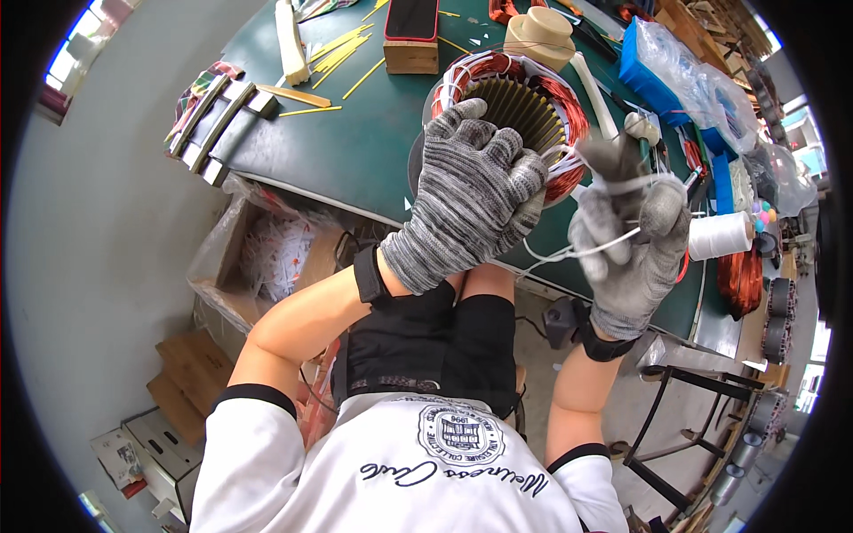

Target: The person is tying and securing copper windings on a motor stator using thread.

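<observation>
Copper-wound stator (520, 105), white cord (604, 245)

Head view: stator on green tabletop (355, 155); left hand (475, 197) curled over its near rim, grip impossible to tell; right hand (635, 253), blurred, holding the cord; shirt (373, 444) bearing round emblem (460, 433), script lettering (453, 476).

Copper-wound stator (522, 105) with white cord (569, 255)

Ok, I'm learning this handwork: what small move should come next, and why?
Perhaps the gloved right hand should gently draw in the white cord: it reaches that hand in a loose curve, while the gloved left hand lies over the wound stator.
</observation>
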`<state>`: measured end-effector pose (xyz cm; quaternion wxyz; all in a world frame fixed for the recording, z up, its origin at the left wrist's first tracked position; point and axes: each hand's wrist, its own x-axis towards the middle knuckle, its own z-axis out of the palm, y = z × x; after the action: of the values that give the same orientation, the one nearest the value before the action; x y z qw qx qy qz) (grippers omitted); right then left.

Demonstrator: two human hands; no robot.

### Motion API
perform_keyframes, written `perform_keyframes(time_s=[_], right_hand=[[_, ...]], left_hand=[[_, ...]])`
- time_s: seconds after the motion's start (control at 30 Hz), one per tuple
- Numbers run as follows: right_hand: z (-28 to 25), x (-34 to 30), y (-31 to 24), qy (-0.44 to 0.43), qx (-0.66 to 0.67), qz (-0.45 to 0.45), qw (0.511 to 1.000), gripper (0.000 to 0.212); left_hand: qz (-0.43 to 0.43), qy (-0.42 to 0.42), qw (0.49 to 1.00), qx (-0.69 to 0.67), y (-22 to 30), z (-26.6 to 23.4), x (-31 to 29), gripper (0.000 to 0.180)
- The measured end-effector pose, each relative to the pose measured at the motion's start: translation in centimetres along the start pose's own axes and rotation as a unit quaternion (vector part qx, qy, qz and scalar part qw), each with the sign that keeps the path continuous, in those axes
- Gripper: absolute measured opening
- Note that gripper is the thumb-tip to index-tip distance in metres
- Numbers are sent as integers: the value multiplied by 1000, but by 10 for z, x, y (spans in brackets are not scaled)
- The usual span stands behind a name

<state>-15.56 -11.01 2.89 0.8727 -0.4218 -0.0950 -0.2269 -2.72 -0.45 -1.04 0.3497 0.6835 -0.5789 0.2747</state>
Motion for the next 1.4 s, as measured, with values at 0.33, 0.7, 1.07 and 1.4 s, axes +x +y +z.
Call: perform_keyframes(time_s=[0.33, 0.7, 1.07, 1.4], right_hand=[[-8, -2, 0, 130, -671, -80, 726, 16], [-32, 24, -3, -50, -663, -67, 744, 23], [-46, -1, 19, 15, -686, -149, 712, 37], [-25, -82, -10, 282, -161, -53, 944, 64]], left_hand=[[-30, 7, 999, -22, 3, 0, 1, 17], [-75, 43, 996, -35, 6, 5, 1, 15], [-77, 19, 996, -43, 8, 0, 2, 14], [-62, 15, 997, -39, 6, 3, 2, 12]])
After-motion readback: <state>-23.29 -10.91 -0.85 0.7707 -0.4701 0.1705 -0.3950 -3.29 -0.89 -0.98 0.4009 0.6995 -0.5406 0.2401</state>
